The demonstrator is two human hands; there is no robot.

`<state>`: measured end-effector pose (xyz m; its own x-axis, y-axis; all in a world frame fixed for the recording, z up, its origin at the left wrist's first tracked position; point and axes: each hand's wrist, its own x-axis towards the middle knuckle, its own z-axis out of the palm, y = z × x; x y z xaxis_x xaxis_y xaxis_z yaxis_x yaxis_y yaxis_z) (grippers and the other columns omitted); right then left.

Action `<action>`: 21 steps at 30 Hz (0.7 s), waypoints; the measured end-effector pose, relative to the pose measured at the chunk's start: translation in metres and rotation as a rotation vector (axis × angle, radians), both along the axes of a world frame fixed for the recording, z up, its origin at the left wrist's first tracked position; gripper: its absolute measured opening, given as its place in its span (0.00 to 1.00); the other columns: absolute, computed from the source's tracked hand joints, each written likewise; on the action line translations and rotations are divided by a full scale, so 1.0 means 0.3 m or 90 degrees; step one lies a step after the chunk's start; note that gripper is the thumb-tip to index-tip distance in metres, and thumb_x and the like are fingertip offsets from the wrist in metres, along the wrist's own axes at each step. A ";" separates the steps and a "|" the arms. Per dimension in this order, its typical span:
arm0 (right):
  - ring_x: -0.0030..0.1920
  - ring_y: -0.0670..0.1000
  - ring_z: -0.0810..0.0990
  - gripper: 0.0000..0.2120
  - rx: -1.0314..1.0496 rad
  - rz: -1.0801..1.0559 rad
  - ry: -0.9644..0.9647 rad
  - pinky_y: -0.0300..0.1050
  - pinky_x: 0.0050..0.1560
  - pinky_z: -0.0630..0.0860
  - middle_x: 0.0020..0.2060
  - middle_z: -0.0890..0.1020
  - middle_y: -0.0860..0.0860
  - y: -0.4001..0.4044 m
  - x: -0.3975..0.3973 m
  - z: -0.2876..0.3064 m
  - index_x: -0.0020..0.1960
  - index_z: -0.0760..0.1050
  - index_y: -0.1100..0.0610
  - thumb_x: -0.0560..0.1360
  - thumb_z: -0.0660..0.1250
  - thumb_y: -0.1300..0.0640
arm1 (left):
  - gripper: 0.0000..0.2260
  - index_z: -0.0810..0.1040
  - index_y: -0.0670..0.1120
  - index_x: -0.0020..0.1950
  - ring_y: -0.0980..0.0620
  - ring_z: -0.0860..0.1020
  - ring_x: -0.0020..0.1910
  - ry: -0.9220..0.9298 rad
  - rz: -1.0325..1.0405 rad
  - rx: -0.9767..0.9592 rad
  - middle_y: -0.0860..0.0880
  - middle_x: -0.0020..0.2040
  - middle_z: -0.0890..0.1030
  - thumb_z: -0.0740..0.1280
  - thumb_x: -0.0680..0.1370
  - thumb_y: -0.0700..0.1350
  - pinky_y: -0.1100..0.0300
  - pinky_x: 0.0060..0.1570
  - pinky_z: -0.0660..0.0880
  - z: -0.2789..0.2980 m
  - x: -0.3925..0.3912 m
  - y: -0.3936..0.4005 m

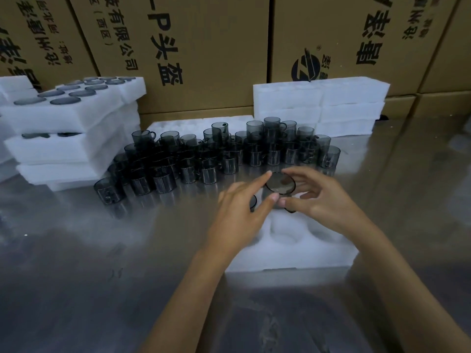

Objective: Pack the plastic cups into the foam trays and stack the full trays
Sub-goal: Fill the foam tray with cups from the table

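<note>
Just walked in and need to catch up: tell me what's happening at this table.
A person is packing smoky plastic cups into foam trays. Both hands, left and right, are setting one cup into the far end of the tray in front, whose nearer pockets look empty. Loose cups crowd the table behind. Filled trays are stacked at left, more trays at right.

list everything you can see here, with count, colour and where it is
loose cups: dozens, too many to count, smoky grey, clustered mid-table
held cup: one, smoky grey, between both hands over the near tray
near tray: one, white foam, front centre
filled trays: stack, white, left
empty trays: stack, white, back right
flat tray: one, white, behind cups
cardboard boxes: several, brown, along the back
table: one, shiny metal
left hand: one
right hand: one
</note>
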<state>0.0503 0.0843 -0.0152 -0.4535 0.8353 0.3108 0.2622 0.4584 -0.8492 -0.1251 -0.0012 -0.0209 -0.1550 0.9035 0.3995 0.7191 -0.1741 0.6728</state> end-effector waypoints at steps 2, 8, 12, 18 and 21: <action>0.54 0.40 0.82 0.27 -0.012 -0.002 -0.017 0.45 0.58 0.76 0.54 0.83 0.40 0.007 -0.002 -0.016 0.63 0.78 0.43 0.65 0.80 0.50 | 0.22 0.69 0.59 0.75 0.58 0.69 0.64 0.016 0.004 -0.010 0.65 0.53 0.74 0.65 0.81 0.56 0.47 0.67 0.68 -0.011 -0.003 0.007; 0.67 0.42 0.74 0.27 0.025 -0.012 -0.109 0.44 0.67 0.69 0.63 0.80 0.40 0.020 0.009 -0.044 0.69 0.75 0.43 0.72 0.72 0.39 | 0.22 0.66 0.60 0.76 0.53 0.66 0.72 0.064 0.022 -0.072 0.51 0.72 0.73 0.60 0.82 0.58 0.54 0.72 0.62 -0.042 -0.012 0.023; 0.74 0.47 0.64 0.20 0.146 -0.073 -0.280 0.49 0.73 0.55 0.70 0.75 0.40 0.017 0.012 -0.058 0.71 0.74 0.42 0.81 0.59 0.41 | 0.21 0.67 0.56 0.77 0.57 0.54 0.78 0.202 0.020 -0.089 0.56 0.76 0.68 0.53 0.84 0.58 0.58 0.73 0.47 -0.042 -0.004 0.021; 0.78 0.48 0.55 0.19 0.149 -0.117 -0.407 0.54 0.73 0.46 0.76 0.66 0.39 0.010 0.009 -0.059 0.70 0.70 0.33 0.81 0.55 0.36 | 0.22 0.62 0.57 0.78 0.54 0.49 0.80 0.312 0.021 -0.162 0.58 0.80 0.58 0.49 0.85 0.57 0.47 0.77 0.45 -0.046 -0.006 0.031; 0.79 0.49 0.53 0.19 0.088 -0.117 -0.408 0.65 0.74 0.49 0.76 0.64 0.38 0.013 0.013 -0.055 0.70 0.68 0.30 0.80 0.55 0.34 | 0.21 0.62 0.58 0.78 0.56 0.50 0.80 0.282 0.023 -0.171 0.60 0.80 0.58 0.51 0.85 0.57 0.48 0.77 0.44 -0.045 -0.008 0.034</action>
<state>0.0541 0.0881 -0.0319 -0.4385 0.8881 0.1381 0.7775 0.4519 -0.4373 -0.1274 0.0089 -0.0344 -0.0570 0.9804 0.1887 0.9472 -0.0067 0.3207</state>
